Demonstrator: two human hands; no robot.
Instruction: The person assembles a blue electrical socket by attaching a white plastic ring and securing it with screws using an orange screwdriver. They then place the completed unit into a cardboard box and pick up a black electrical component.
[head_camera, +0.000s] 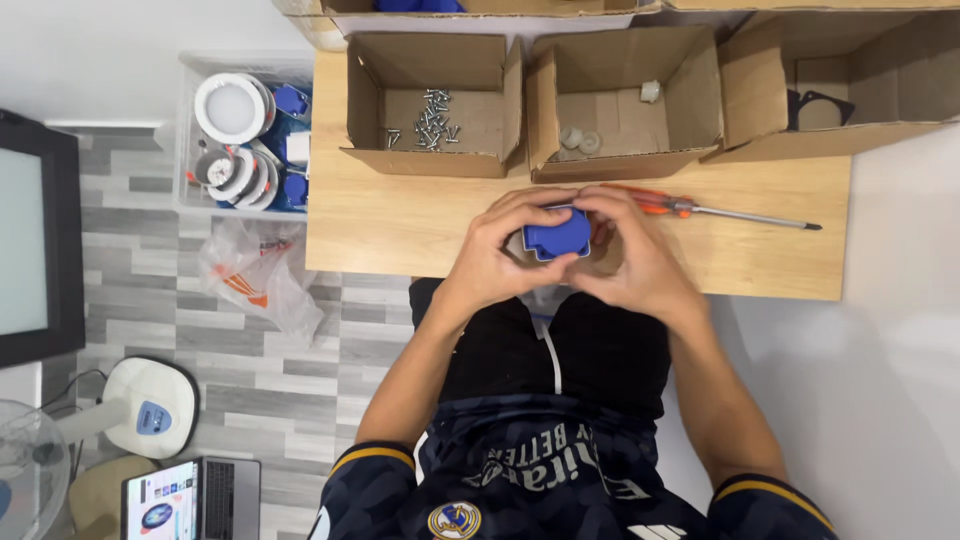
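Head cam view only, looking straight down. Both hands are cupped round 1 small blue plastic housing (556, 234), held just above the near edge of the wooden worktop (380, 225). The left hand (497, 252) wraps the left side with its fingers curled over the top, and the right hand (628, 250) closes in from the other side, thumbs meeting near the part. So neither hand is wide, both are closed snug on the same piece.

Just behind the right hand lies an orange-handled screwdriver (700, 209), shaft pointing right. Past it sit 3 open cardboard boxes: the left box (430, 100) has a scatter of small silver screws (430, 120), the middle box (620, 100) holds a few white round plastic bits, and the right box (850, 90) has a dark flat plate in it. Off the worktop's left end is a clear bin (245, 130) with white round discs and more blue parts, and a crumpled plastic bag (255, 275) lies on the floor.

What could go wrong, imo: the housing hangs right at the worktop's edge over the lap, so if anything loose sits inside it, a tilt or a slack grip would drop it onto the floor. Fingers also cover most of the part, so I can't tell whether it's seated squarely, and squeezing it crooked could jam or crack the plastic.
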